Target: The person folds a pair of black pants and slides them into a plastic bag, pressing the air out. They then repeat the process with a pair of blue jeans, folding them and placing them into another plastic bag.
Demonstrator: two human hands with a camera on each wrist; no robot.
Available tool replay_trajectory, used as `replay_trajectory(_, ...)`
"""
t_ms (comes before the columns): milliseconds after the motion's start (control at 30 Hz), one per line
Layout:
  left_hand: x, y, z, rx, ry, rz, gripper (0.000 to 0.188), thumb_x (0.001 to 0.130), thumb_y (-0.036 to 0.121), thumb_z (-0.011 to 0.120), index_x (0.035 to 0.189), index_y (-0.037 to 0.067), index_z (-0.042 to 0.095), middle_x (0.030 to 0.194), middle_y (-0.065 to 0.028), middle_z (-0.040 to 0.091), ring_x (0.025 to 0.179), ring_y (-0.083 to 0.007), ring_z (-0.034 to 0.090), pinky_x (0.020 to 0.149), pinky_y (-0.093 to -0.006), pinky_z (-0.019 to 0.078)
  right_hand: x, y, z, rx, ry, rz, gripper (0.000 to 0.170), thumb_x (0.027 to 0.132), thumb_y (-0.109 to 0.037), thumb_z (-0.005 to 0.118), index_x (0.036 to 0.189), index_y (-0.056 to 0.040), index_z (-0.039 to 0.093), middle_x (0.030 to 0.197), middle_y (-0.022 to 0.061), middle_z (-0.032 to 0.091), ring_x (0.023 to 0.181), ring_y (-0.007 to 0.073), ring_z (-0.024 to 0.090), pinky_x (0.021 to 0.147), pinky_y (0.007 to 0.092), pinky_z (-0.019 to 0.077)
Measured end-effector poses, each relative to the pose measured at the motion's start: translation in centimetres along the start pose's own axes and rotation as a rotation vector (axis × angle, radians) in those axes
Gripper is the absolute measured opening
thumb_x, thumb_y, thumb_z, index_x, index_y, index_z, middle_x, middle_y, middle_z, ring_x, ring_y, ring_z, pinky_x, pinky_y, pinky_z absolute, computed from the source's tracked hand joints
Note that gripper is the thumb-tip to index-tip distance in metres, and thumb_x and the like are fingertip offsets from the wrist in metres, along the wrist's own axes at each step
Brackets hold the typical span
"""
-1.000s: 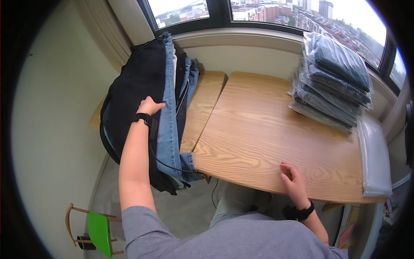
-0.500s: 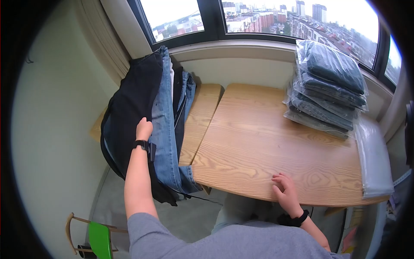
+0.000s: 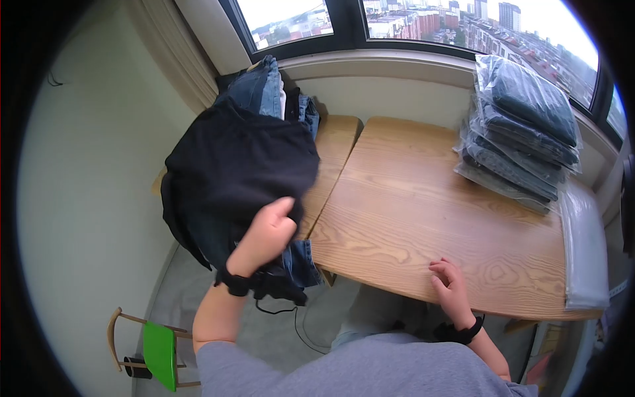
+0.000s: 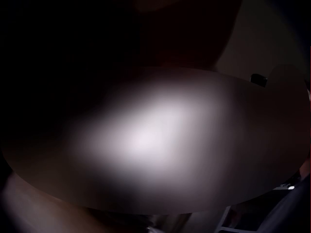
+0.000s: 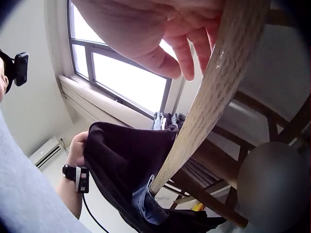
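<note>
My left hand (image 3: 268,231) grips the edge of a black garment (image 3: 245,159), lifting its near part off the pile of jeans (image 3: 254,89) on the left. In the right wrist view, the black garment (image 5: 126,150) hangs in a wide sheet from the left hand (image 5: 77,148). A blue denim leg end (image 3: 303,261) hangs over the table's front edge beside it. My right hand (image 3: 452,284) rests at the front edge of the wooden table (image 3: 397,218), fingers relaxed and holding nothing. The left wrist view is mostly dark and blurred.
Folded jeans in clear plastic bags (image 3: 522,132) are stacked at the back right. Flat clear bags (image 3: 585,251) lie along the right edge. A green chair (image 3: 160,354) stands at the lower left. A cable (image 3: 274,311) hangs under the left wrist.
The left hand has taken hold of the black garment and pulled it up and to the right, covering much of the light blue jeans. The right hand stays at the table edge.
</note>
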State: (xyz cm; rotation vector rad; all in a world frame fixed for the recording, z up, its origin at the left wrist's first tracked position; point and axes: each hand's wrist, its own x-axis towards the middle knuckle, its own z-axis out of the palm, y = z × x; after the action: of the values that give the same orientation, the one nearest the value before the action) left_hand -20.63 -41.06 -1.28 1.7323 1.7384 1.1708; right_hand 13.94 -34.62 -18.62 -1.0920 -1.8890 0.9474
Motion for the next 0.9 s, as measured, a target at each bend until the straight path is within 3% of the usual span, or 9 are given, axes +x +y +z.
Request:
replay_trajectory(167,-1.0,-5.0,6.4,-0.066,-0.312,0.049,0.006,0.076,0.001,0.041,0.079,-0.003,0.039,0.070,-0.0102,0.038,0.069,-0.0133,0.037,0.063,-0.0312,0.0398,-0.1,-0.4,-0.2,0.017,-0.022,0.026,0.019,0.079,-0.004,0.057,0.098,-0.0032,0.060,0.112,0.0111,0.060,0.122,0.0319,0.044,0.102,0.0406,0.0339)
replay_trajectory(233,-0.5,-9.2,7.9,-0.171,-0.294,-0.056,0.012,0.078,0.001,0.041,0.087,-0.004,0.046,0.074,-0.0110,0.045,0.070,-0.0155,0.041,0.065,-0.0321,0.0418,-0.2,-0.6,-0.2,0.015,-0.028,0.031,0.019,0.079,-0.004,0.057,0.099,-0.0031,0.060,0.113,0.0112,0.060,0.122,0.0317,0.043,0.102,0.0405,0.0340)
replay_trajectory(267,-0.1,-10.6,7.7,-0.212,-0.272,-0.163,0.028,0.080,-0.001,0.041,0.106,-0.003,0.053,0.091,-0.0016,0.054,0.086,-0.0108,0.048,0.078,-0.0236,0.0426,-0.1,-0.6,-0.1,0.010,-0.024,0.029,0.019,0.079,-0.004,0.057,0.099,-0.0030,0.060,0.113,0.0112,0.060,0.122,0.0316,0.043,0.102,0.0403,0.0343)
replay_trajectory(367,0.9,-8.3,4.0,-0.261,-0.436,-0.552,0.031,0.095,0.020,0.050,0.118,0.000,0.053,0.099,-0.0003,0.057,0.086,-0.0055,0.049,0.076,-0.0223,0.0441,0.0,-0.7,-0.1,0.002,-0.016,0.030,0.020,0.079,-0.004,0.057,0.099,-0.0029,0.060,0.113,0.0111,0.060,0.122,0.0315,0.043,0.101,0.0402,0.0347)
replay_trajectory(400,1.3,-9.9,2.8,-0.357,-0.426,-0.467,0.035,0.096,0.026,0.049,0.120,0.001,0.053,0.100,-0.0027,0.059,0.087,-0.0087,0.055,0.077,-0.0232,0.0460,0.1,-0.6,-0.1,-0.004,-0.014,0.035,0.020,0.079,-0.003,0.058,0.098,-0.0028,0.060,0.113,0.0111,0.060,0.122,0.0314,0.043,0.101,0.0403,0.0349)
replay_trajectory(533,5.5,-10.3,-6.5,-0.245,0.027,-0.304,0.032,0.091,0.029,0.055,0.112,0.004,0.057,0.100,-0.0072,0.062,0.092,-0.0151,0.060,0.078,-0.0282,0.0485,0.2,-0.8,0.1,-0.021,-0.005,0.028,0.020,0.078,-0.004,0.058,0.098,-0.0027,0.061,0.112,0.0111,0.060,0.122,0.0317,0.044,0.101,0.0407,0.0350)
replay_trajectory(667,10.6,-21.7,-16.8,0.374,0.526,-0.203,0.055,0.078,0.029,0.070,0.121,0.000,0.051,0.116,-0.0199,0.058,0.107,-0.0295,0.056,0.092,-0.0373,0.0445,0.4,-0.8,0.3,-0.077,0.015,0.006,0.019,0.077,-0.005,0.059,0.096,-0.0030,0.061,0.110,0.0109,0.061,0.120,0.0317,0.045,0.100,0.0408,0.0353)
replay_trajectory(800,13.3,-25.6,-19.3,1.074,0.657,-0.355,0.089,0.069,0.041,0.075,0.138,0.005,0.033,0.138,-0.0251,0.037,0.129,-0.0395,0.033,0.105,-0.0468,0.0319,0.2,-0.5,0.9,-0.097,0.089,-0.002,0.017,0.077,-0.006,0.059,0.093,-0.0038,0.062,0.107,0.0099,0.062,0.118,0.0318,0.047,0.099,0.0411,0.0360)
replay_trajectory(900,14.4,-23.1,-18.4,1.096,0.586,-0.486,0.092,0.070,0.040,0.076,0.143,0.013,0.025,0.147,-0.0149,0.030,0.137,-0.0336,0.024,0.107,-0.0534,0.0242,0.3,-1.1,0.5,-0.167,0.070,-0.001,0.018,0.077,-0.004,0.059,0.095,-0.0040,0.061,0.107,0.0079,0.062,0.119,0.0294,0.047,0.100,0.0403,0.0357)
